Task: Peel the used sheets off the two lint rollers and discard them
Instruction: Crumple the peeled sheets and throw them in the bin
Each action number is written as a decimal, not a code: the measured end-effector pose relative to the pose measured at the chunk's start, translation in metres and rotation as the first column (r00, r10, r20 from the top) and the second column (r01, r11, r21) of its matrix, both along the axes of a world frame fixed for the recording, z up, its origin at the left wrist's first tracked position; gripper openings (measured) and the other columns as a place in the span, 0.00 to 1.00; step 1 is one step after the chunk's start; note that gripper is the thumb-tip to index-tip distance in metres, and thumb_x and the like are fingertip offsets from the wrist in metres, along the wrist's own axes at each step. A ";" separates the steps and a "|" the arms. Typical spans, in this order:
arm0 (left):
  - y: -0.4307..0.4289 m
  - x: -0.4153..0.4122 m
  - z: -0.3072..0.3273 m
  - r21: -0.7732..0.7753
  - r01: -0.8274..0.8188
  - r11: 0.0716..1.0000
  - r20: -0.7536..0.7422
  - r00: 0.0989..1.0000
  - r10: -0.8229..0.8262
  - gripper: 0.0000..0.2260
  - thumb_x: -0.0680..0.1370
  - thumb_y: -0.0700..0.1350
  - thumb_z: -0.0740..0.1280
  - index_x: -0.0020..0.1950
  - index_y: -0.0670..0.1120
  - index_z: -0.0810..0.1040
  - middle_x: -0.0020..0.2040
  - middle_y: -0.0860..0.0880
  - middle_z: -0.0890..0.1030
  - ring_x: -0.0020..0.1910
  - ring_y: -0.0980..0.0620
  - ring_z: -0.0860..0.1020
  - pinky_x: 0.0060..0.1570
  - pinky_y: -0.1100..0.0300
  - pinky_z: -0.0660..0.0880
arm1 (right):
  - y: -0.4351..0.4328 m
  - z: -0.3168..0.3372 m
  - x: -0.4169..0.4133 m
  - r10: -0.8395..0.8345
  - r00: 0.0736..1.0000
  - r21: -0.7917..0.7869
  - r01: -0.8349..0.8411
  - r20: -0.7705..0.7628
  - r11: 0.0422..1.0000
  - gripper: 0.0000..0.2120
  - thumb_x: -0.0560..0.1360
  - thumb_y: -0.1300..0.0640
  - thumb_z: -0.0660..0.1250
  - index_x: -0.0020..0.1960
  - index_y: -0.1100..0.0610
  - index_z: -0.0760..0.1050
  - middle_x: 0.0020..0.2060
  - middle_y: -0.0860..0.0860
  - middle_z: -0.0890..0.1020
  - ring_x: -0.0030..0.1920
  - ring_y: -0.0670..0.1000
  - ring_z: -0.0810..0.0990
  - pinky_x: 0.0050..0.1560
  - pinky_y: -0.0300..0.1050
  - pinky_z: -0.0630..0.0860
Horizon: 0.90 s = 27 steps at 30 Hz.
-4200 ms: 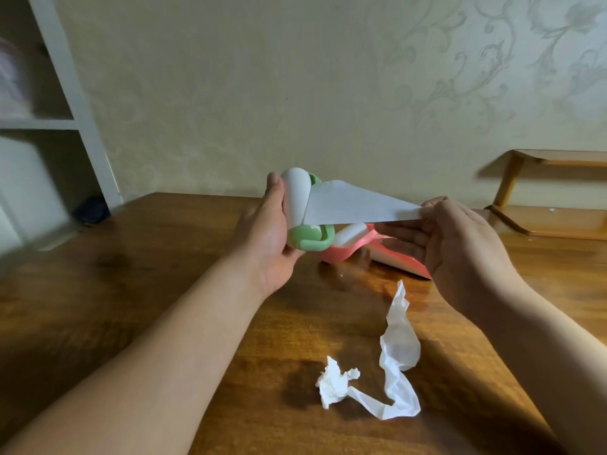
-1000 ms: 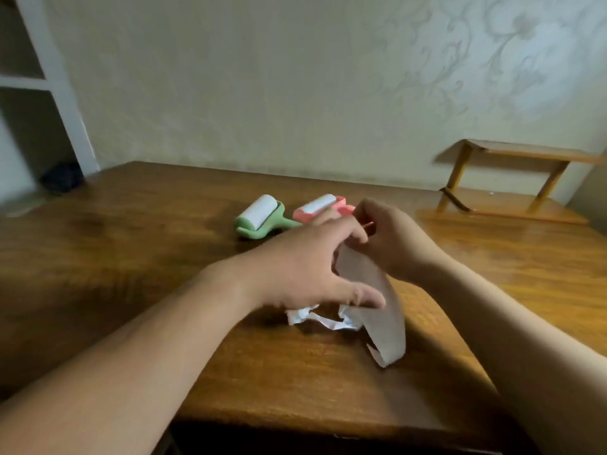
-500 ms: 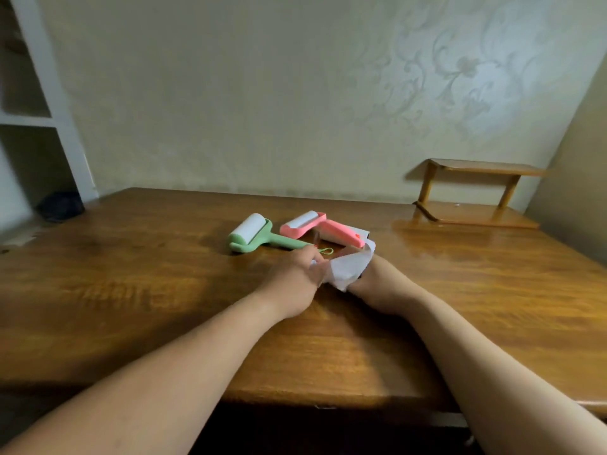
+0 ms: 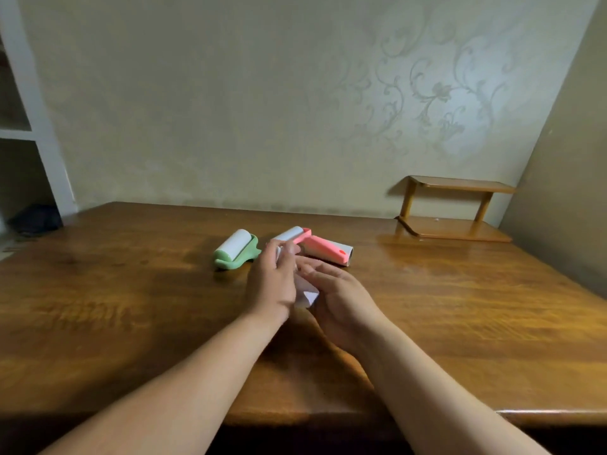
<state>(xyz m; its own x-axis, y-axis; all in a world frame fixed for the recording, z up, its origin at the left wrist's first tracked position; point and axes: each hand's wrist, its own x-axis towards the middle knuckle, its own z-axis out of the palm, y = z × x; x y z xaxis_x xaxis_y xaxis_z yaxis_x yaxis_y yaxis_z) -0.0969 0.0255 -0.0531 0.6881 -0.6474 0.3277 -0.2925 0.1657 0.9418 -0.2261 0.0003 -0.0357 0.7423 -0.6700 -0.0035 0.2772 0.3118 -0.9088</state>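
Observation:
A green lint roller (image 4: pixel 235 250) and a pink lint roller (image 4: pixel 317 246) lie side by side on the wooden table (image 4: pixel 131 307), each with a white roll. Just in front of them my two hands meet over a bundle of white peeled sheets (image 4: pixel 306 294). My left hand (image 4: pixel 274 280) has its fingers curled round the top of the paper. My right hand (image 4: pixel 338 293) lies palm up under the paper, its fingers straight. Most of the paper is hidden between the hands.
A small two-tier wooden shelf (image 4: pixel 455 208) stands on the table at the back right by the wall. A white shelving unit (image 4: pixel 36 133) rises at the left. The table's front edge (image 4: pixel 542 413) runs near my forearms.
The green roller has been set down beside the pink one. The loose peeled sheets have been gathered from the table into my hands, which now squeeze them into a smaller bundle.

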 end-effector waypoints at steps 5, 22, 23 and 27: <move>-0.003 0.034 0.016 0.182 -0.156 0.971 -0.186 0.964 0.189 0.21 0.88 0.55 0.61 0.45 0.41 0.80 0.50 0.37 0.85 0.50 0.38 0.80 0.51 0.52 0.72 | 0.035 0.000 0.020 -0.326 0.923 -0.534 0.174 -0.204 0.827 0.15 0.88 0.54 0.66 0.72 0.50 0.83 0.60 0.43 0.89 0.61 0.41 0.87 0.63 0.45 0.85; 0.222 0.153 0.045 0.159 -0.288 0.944 -0.368 0.870 0.328 0.20 0.87 0.66 0.59 0.48 0.53 0.79 0.49 0.50 0.86 0.50 0.51 0.86 0.62 0.57 0.82 | 0.176 0.023 0.179 0.100 0.987 -0.710 -0.162 -0.129 0.685 0.08 0.87 0.45 0.65 0.59 0.44 0.82 0.54 0.41 0.88 0.54 0.45 0.87 0.54 0.48 0.84; 0.244 0.168 0.041 0.137 -0.374 0.917 -0.354 0.846 0.398 0.19 0.89 0.61 0.58 0.47 0.53 0.79 0.49 0.50 0.86 0.48 0.50 0.85 0.62 0.56 0.82 | 0.192 0.020 0.190 0.214 0.961 -0.711 -0.275 -0.177 0.648 0.11 0.86 0.40 0.64 0.63 0.42 0.81 0.60 0.38 0.87 0.59 0.43 0.86 0.59 0.46 0.82; 0.328 0.224 0.022 0.216 -0.634 0.742 -0.209 0.713 0.670 0.25 0.89 0.59 0.58 0.45 0.44 0.83 0.44 0.43 0.87 0.49 0.43 0.84 0.53 0.54 0.74 | 0.259 0.002 0.240 0.357 0.862 -0.779 -0.488 -0.359 0.393 0.31 0.78 0.26 0.68 0.75 0.43 0.72 0.68 0.33 0.79 0.65 0.32 0.79 0.57 0.29 0.76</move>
<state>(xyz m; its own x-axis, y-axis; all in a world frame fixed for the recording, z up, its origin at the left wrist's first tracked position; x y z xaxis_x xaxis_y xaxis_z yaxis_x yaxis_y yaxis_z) 0.1276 0.3534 -0.0312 0.9992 -0.0267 0.0289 -0.0313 -0.0934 0.9951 0.0139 0.2595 -0.0332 0.9673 -0.0012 0.2535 0.2113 -0.5483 -0.8091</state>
